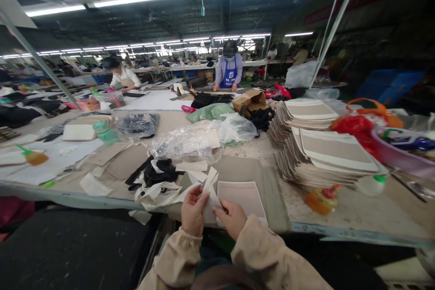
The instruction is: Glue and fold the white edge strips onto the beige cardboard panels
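Between my two hands is a pale strip (211, 192) that looks like paper or thin backing, partly folded over itself. My left hand (194, 208) pinches it from the left, thumb against its face. Lower on the right, the fingers of my right hand (233, 218) close on its edge. Just beyond my right hand a flat beige panel with a white border (243, 197) lies on a grey-green mat (273, 190), its near left part hidden by the strip and my hand. Off-white scraps (158, 195) and black fabric pieces (159, 171) are heaped left of my hands.
Tall stacks of bordered panels (335, 152) stand to the right, with an amber glue bottle (322, 199) in front and a white bottle with a green cap (371, 185) beside it. Clear plastic bags (190, 140) lie ahead. A person in a blue apron (230, 72) stands across the table.
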Demonstrator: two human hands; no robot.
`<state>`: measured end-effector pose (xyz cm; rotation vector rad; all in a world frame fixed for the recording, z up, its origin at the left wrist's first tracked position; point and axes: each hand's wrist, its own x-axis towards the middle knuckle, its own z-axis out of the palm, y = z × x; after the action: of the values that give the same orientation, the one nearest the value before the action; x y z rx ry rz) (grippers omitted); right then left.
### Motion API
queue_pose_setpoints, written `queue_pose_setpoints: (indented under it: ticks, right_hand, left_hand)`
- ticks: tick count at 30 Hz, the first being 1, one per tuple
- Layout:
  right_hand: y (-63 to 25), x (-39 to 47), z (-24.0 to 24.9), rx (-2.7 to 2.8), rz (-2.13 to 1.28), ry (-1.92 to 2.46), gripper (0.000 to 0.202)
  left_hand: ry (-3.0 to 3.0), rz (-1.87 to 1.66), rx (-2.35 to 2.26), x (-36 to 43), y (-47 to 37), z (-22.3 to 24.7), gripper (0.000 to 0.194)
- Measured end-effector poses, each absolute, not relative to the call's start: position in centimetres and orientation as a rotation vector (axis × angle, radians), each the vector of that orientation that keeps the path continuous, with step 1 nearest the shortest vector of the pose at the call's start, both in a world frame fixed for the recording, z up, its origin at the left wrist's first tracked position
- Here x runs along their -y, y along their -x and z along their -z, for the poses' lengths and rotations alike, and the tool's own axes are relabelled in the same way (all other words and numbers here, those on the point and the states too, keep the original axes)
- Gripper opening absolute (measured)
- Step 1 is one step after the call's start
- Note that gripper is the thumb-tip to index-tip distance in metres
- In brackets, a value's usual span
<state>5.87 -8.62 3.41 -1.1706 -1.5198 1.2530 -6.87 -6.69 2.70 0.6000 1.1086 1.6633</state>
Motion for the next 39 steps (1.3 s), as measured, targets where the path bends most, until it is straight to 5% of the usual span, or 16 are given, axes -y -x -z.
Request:
queue_pose_setpoints:
  ticks: [12,17,22,27,39]
  right_hand:
    - [-11.9,10.0,-2.6,1.7,-1.016,1.322,0.023]
    - [-13.1,10.7,-3.4,1.926,-1.015,1.278,0.015]
    - [-15.3,10.0,-4.6,1.971,-1.156,1.256,0.013]
    - [-18.3,7.8,-3.6,1.848,-1.175,1.427,0.019]
    - [-19.7,1.5,2.2,1.644,-0.716,2.097,0.015]
  left_hand:
    - [-1.629,-1.341,-1.873,-2.1,15.0,-2.0,0.03]
    - [-2.083,-0.972,-1.155,1.1,11.1,-4.2,0.048]
    - [-1.701,-0.475,-0.645,4.9,6.8,-3.2,0.054]
    - [-1.443,-0.443,-0.916,3.5,6.1,-1.0,0.042]
    - [-1.972,-0.573,-1.736,-1.1,4.7,2.2,0.02]
